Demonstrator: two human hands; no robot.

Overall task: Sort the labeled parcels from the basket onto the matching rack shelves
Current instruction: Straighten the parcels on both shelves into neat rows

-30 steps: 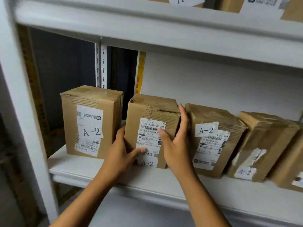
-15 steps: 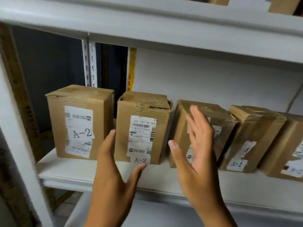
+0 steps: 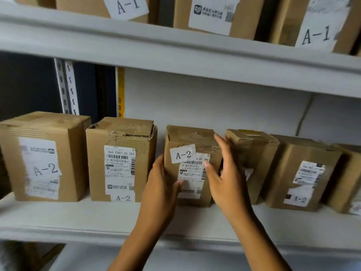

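Observation:
Several brown cardboard parcels labelled A-2 stand in a row on the white middle shelf point(image 3: 88, 218). My two hands are on the third parcel point(image 3: 188, 136), which carries a small A-2 tag. My left hand point(image 3: 160, 184) holds its left front corner, thumb on the front label and fingers hidden in the gap beside it. My right hand point(image 3: 224, 177) holds its right front corner, thumb on the label and fingers up along the right edge. The second parcel point(image 3: 121, 153) stands free just to the left. The basket is out of view.
A larger A-2 parcel point(image 3: 45, 153) stands at the far left, and more parcels point(image 3: 304, 173) continue to the right. The upper shelf point(image 3: 175, 55) holds parcels marked A-1 point(image 3: 127, 6). A slotted metal upright point(image 3: 66, 87) stands behind at the left.
My hands let go of the second parcel, drew back open, then moved right and took hold of the third parcel. The view shifted right and closer.

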